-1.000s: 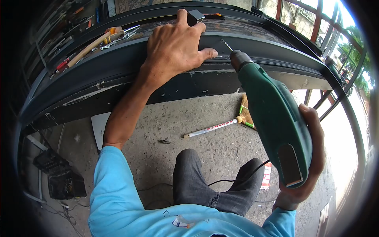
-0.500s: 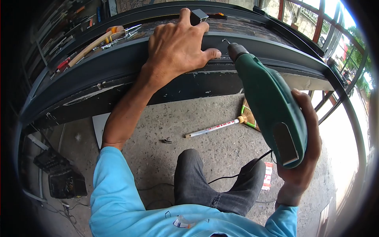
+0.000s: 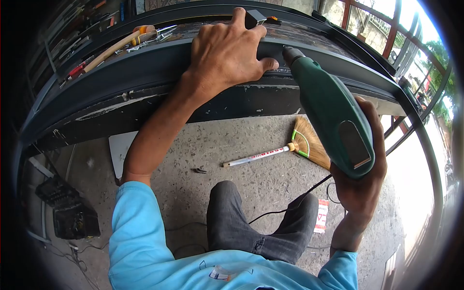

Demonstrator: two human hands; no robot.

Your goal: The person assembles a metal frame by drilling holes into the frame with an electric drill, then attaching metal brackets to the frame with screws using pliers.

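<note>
My right hand (image 3: pixel 369 179) is wrapped round the handle of a green power drill (image 3: pixel 331 106). The drill's chuck points up and left, close against the face of a dark metal frame bar (image 3: pixel 328 58); the bit barely shows. My left hand (image 3: pixel 229 53) grips the same bar just left of the chuck, thumb on the near side and fingers over the top edge. Beside its fingertips stands a short dark square tube piece (image 3: pixel 254 18). What lies under the left palm is hidden.
A wooden-handled hammer (image 3: pixel 113 50), screws and red-handled tools lie on the bench at left. On the floor are a broom (image 3: pixel 309 145), a small dark object (image 3: pixel 198 170), a red-and-white packet (image 3: pixel 321 216) and an open black case (image 3: pixel 75 217). The drill's cable (image 3: pixel 280 211) crosses my legs.
The drill has moved up against the bar, and its bit, visible before, is now mostly out of sight. The view has shifted slightly, showing more of the broom.
</note>
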